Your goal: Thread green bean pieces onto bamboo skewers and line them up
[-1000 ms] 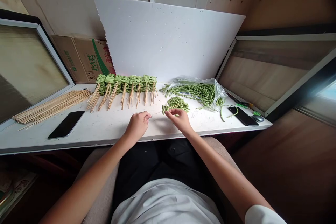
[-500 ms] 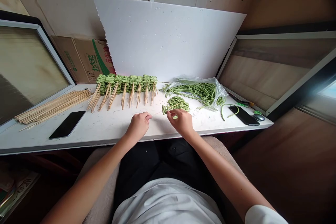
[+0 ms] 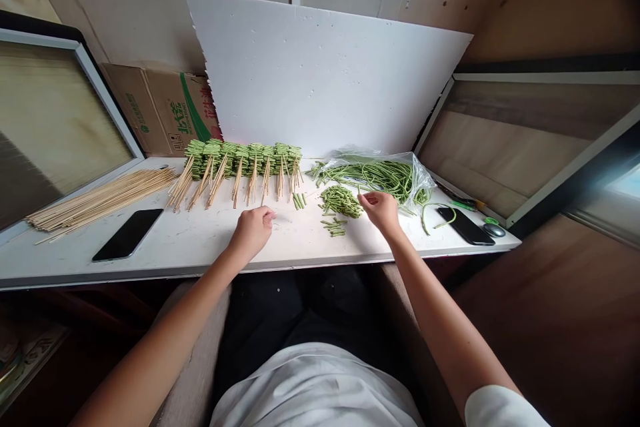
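My left hand (image 3: 251, 232) rests curled on the white table (image 3: 190, 243), with a thin bamboo skewer (image 3: 283, 217) faintly showing at its fingers. A few short green bean pieces (image 3: 299, 201) lie to its right. My right hand (image 3: 383, 210) pinches a thin green long bean (image 3: 359, 191) beside a heap of cut beans (image 3: 341, 201). A small scatter of cut pieces (image 3: 334, 227) lies below that heap. Long beans (image 3: 373, 173) spill from a clear plastic bag (image 3: 420, 177). Rows of skewered beans (image 3: 244, 160) stand further back.
A bundle of bare skewers (image 3: 100, 200) and a black phone (image 3: 127, 235) lie at the left. Another phone (image 3: 465, 225) and green-handled scissors (image 3: 464, 205) lie at the right. A white foam board (image 3: 320, 73) and a cardboard box (image 3: 160, 110) stand behind.
My right hand has moved right, away from the skewer, towards the bag. My left hand has shifted slightly left. Short bean pieces now lie apart on the table, and a small scatter has appeared below the heap.
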The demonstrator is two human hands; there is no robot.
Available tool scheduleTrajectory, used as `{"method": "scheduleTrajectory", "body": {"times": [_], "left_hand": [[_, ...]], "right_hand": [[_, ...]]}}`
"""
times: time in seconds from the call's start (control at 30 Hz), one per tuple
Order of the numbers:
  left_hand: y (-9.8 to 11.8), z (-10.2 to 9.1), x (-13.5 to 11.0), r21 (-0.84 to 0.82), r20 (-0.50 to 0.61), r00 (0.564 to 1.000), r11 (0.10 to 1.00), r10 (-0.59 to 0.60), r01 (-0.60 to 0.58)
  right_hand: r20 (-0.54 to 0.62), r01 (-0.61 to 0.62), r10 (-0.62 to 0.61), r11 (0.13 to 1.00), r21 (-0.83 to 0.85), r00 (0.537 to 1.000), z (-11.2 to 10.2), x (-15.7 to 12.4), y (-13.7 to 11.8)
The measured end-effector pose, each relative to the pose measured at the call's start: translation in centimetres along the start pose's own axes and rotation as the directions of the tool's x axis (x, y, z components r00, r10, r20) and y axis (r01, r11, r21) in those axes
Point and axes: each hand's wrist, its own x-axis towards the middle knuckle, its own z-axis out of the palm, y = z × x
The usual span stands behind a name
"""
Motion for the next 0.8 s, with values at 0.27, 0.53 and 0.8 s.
{"method": "scheduleTrajectory", "body": {"times": [0.27,0.53,0.8], "left_hand": [[-0.7,0.0,0.2,-0.009,0.016,1.0,1.0,-0.013,0.013],[-1.0,-0.4,0.6,-0.032,-0.015,1.0,0.999,0.008,-0.009],[-1.1,-0.5,0.6,-0.064,-0.002,1.0,0.998,-0.003,0.003]], "right_hand": [[0.193,-0.099,0.196,0.9,-0.424,0.961,0.9,6.5,1.8],[0.217,-0.021,0.124,0.906,-0.423,0.968,2.1,6.3,1.3],[0.467,0.377,-0.295,0.922,-0.091,0.833,2.1,2.5,-1.1]]}}
